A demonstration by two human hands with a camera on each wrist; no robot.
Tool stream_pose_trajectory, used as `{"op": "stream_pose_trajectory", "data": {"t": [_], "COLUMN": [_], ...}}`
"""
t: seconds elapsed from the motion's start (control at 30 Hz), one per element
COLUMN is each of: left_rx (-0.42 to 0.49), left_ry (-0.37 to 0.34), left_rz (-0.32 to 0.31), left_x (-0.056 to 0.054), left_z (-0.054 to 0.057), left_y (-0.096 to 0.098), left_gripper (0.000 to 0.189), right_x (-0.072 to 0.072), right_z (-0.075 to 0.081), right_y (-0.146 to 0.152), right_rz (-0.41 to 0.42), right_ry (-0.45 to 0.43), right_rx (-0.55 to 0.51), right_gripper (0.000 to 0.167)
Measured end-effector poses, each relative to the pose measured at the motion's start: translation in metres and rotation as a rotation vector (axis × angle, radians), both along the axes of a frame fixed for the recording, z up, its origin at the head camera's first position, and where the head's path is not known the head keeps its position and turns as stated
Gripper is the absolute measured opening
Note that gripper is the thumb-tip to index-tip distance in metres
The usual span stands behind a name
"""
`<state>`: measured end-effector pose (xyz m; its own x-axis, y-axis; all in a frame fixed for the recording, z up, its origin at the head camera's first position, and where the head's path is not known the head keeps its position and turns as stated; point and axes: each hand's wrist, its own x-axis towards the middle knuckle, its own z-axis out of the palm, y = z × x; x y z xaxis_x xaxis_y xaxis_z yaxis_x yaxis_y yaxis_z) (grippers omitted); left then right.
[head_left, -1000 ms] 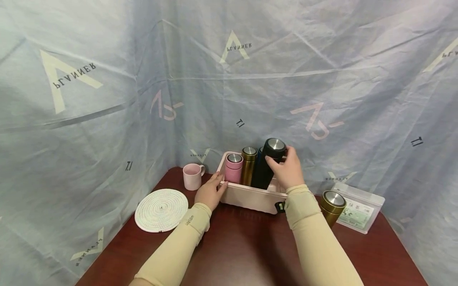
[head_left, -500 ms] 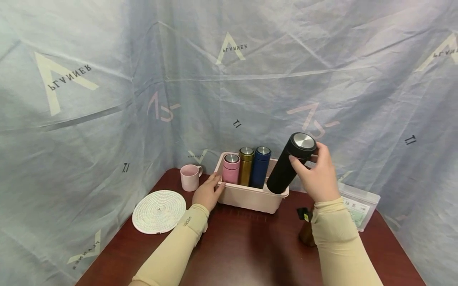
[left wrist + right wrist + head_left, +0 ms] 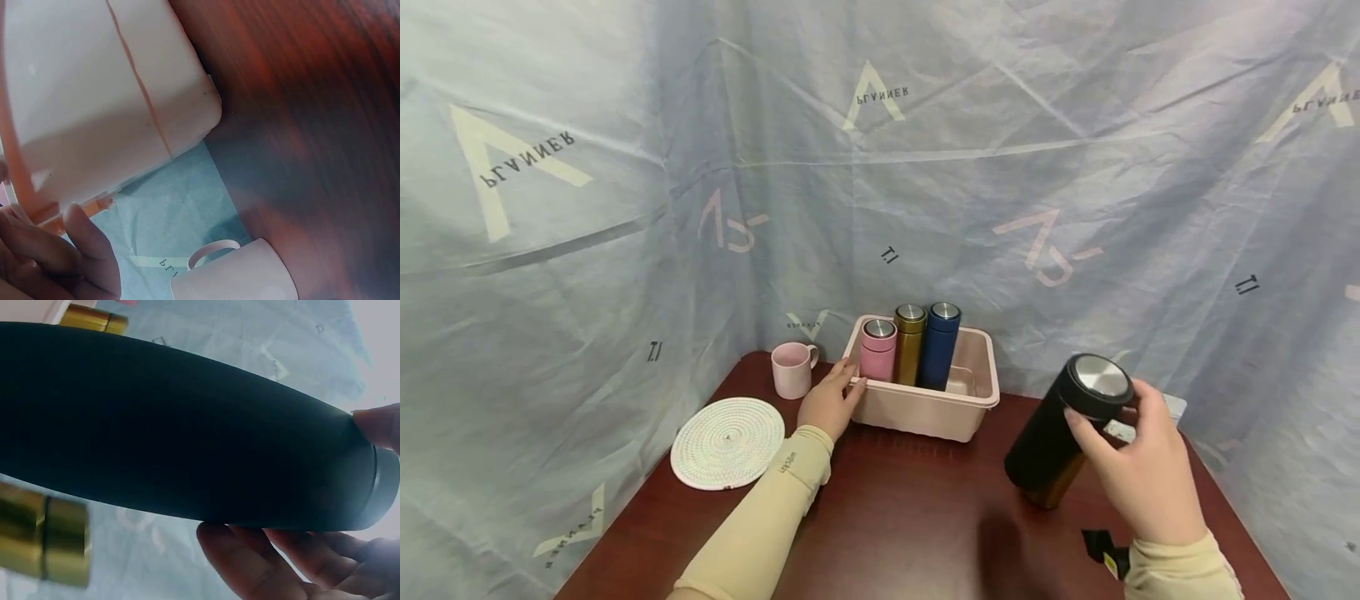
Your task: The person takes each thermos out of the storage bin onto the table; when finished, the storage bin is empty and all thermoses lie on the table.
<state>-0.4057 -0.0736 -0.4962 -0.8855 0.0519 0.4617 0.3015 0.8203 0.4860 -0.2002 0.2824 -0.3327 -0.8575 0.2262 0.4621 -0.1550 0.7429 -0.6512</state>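
My right hand point(image 3: 1153, 467) grips a black thermos bottle point(image 3: 1052, 433) near its silver-topped lid. The bottle leans to the right, seemingly above the tabletop, and fills much of the right wrist view. Partly hidden behind it is a gold thermos bottle point(image 3: 44, 534). My left hand point(image 3: 829, 402) rests at the left front corner of a pale pink storage bin point(image 3: 925, 410), fingers touching its rim. Inside the bin stand a short pink bottle point(image 3: 877, 354), another gold bottle point(image 3: 908, 350) and a blue bottle point(image 3: 938, 350). The bin's right part shows its bare floor.
A pink mug point(image 3: 792, 371) stands left of the bin, and a round woven mat point(image 3: 727, 442) lies in front of it. Behind my right hand, a pale box point(image 3: 1174, 407) is mostly hidden. Grey printed cloth point(image 3: 970, 208) hangs behind the dark red table point(image 3: 887, 517).
My right hand has lifted the black bottle out of the bin and carried it right and nearer me, uncovering the blue bottle. The left hand stays at the bin's corner.
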Motion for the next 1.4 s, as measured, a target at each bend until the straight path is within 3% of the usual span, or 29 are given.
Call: {"op": "stream_pose_trajectory", "data": {"t": [0.2, 0.37, 0.6, 0.93, 1.23, 1.4], "left_rx": [0.014, 0.013, 0.013, 0.02, 0.015, 0.013], "left_ry": [0.009, 0.009, 0.002, -0.034, -0.034, -0.023], "left_rz": [0.015, 0.015, 0.019, 0.019, 0.018, 0.011], "left_x": [-0.001, -0.003, -0.005, -0.002, -0.002, -0.002], "left_z": [0.002, 0.001, 0.001, 0.001, -0.001, -0.002], "left_y": [-0.004, -0.005, -0.005, 0.0, 0.001, 0.002], "left_gripper": [0.053, 0.053, 0.054, 0.055, 0.056, 0.055], "right_x": [0.015, 0.014, -0.007, -0.039, -0.044, -0.042], "right_z": [-0.024, -0.044, -0.064, -0.098, -0.105, -0.097], "right_y": [0.022, 0.046, 0.077, 0.103, 0.112, 0.11], "right_rz": [-0.019, -0.075, -0.158, -0.156, -0.145, -0.129], "right_ry": [-0.063, -0.152, -0.157, -0.165, -0.182, -0.131], "right_rx": [0.035, 0.03, 0.014, 0.029, -0.002, -0.014], "right_gripper": [0.078, 0.088, 0.09, 0.086, 0.086, 0.09]}}
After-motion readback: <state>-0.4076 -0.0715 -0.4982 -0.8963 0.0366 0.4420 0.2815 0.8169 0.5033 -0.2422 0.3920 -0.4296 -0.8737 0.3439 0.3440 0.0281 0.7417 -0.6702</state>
